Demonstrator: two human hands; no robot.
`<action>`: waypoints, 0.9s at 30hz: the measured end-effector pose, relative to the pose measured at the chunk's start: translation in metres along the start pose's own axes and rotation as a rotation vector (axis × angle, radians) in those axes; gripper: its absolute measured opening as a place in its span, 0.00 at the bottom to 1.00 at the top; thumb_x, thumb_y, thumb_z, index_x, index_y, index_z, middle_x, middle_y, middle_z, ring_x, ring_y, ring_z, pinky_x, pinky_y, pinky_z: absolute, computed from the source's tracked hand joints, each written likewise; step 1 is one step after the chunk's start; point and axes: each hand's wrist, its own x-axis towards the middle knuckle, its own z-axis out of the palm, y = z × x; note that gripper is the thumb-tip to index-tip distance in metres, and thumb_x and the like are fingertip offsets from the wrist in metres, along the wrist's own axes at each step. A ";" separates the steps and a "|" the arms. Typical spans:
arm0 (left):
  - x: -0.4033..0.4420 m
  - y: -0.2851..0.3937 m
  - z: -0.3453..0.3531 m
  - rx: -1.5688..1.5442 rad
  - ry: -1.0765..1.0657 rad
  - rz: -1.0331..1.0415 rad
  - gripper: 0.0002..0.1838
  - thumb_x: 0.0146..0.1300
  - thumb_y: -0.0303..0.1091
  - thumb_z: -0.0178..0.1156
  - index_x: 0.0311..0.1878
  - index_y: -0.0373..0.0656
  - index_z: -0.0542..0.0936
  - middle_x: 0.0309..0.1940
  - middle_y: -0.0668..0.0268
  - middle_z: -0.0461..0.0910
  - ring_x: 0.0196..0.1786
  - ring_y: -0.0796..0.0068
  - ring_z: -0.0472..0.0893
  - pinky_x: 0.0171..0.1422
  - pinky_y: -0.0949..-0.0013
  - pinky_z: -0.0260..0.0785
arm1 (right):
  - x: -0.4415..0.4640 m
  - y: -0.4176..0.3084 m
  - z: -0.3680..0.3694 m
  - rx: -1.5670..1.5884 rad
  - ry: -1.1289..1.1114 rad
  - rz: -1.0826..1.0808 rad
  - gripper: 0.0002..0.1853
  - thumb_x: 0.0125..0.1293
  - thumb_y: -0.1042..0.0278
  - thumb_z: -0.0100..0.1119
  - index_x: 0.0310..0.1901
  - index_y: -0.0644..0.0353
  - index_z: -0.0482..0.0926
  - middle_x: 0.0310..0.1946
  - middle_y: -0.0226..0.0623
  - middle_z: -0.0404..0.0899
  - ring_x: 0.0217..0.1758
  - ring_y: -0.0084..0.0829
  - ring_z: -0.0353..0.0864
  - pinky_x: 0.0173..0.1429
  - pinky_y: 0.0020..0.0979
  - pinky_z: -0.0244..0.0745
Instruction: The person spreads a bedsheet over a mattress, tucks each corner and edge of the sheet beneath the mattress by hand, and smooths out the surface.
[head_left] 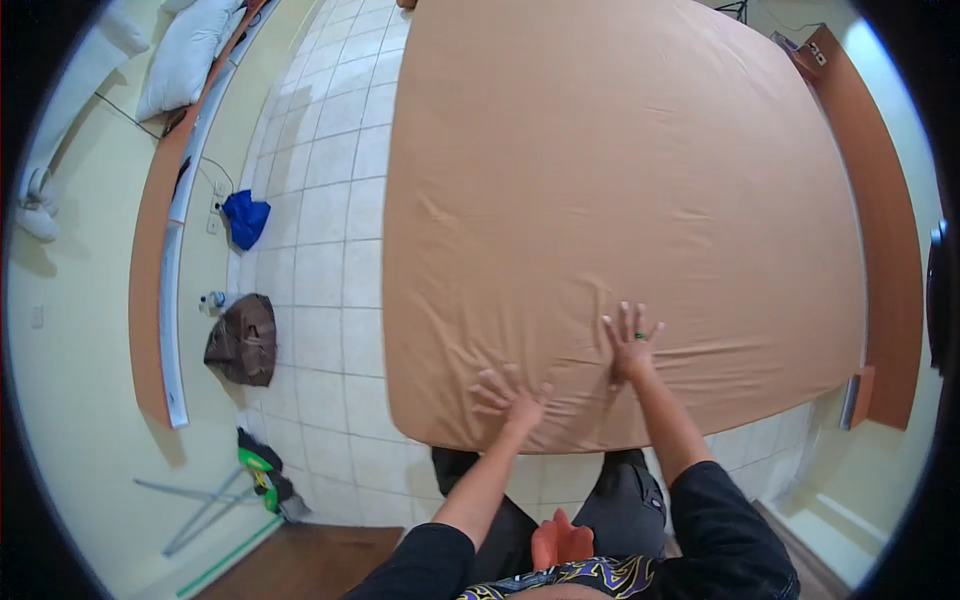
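A tan fitted sheet (620, 180) covers a large mattress in the middle of the head view. My left hand (512, 398) lies flat on it near the front edge, fingers spread, nothing held. Farther right and a little higher, my right hand (631, 345) presses on the same sheet with its fingers apart; a green ring shows on one finger. Wrinkles run through the cloth around both hands.
White tiles (320, 265) border the bed's left side. On them are a brown bag (243, 340) and a blue bag (246, 219). A wooden shelf (150, 290) holding pillows (190, 60) lines the left wall. Wooden panelling (885, 230) stands at the right.
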 end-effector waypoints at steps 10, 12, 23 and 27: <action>0.025 -0.299 -0.150 0.046 -0.343 0.141 0.42 0.66 0.48 0.60 0.78 0.45 0.54 0.79 0.48 0.46 0.79 0.46 0.53 0.76 0.34 0.50 | -0.029 -0.202 -0.063 0.226 -0.077 0.064 0.85 0.25 0.44 0.87 0.79 0.43 0.27 0.77 0.58 0.14 0.77 0.75 0.20 0.67 0.83 0.39; 0.034 -0.358 -0.163 -0.260 -0.191 0.213 0.38 0.67 0.44 0.59 0.73 0.32 0.59 0.72 0.41 0.60 0.73 0.41 0.63 0.78 0.50 0.55 | -0.031 -0.248 -0.089 0.179 -0.078 0.030 0.83 0.28 0.43 0.86 0.79 0.43 0.29 0.78 0.58 0.15 0.77 0.75 0.21 0.67 0.83 0.38; 0.102 -0.312 -0.316 -0.513 -0.131 0.379 0.27 0.69 0.42 0.60 0.66 0.37 0.71 0.64 0.46 0.73 0.62 0.50 0.77 0.64 0.57 0.71 | 0.010 -0.451 -0.135 0.270 0.178 -0.415 0.65 0.45 0.32 0.72 0.80 0.41 0.43 0.81 0.46 0.28 0.81 0.65 0.25 0.72 0.78 0.32; 0.148 -0.315 -0.351 -0.604 -0.214 0.467 0.27 0.71 0.40 0.59 0.68 0.38 0.70 0.63 0.47 0.73 0.64 0.53 0.77 0.65 0.58 0.72 | 0.069 -0.439 -0.150 0.720 0.572 -0.419 0.48 0.59 0.47 0.66 0.78 0.47 0.51 0.80 0.48 0.39 0.83 0.55 0.33 0.79 0.63 0.38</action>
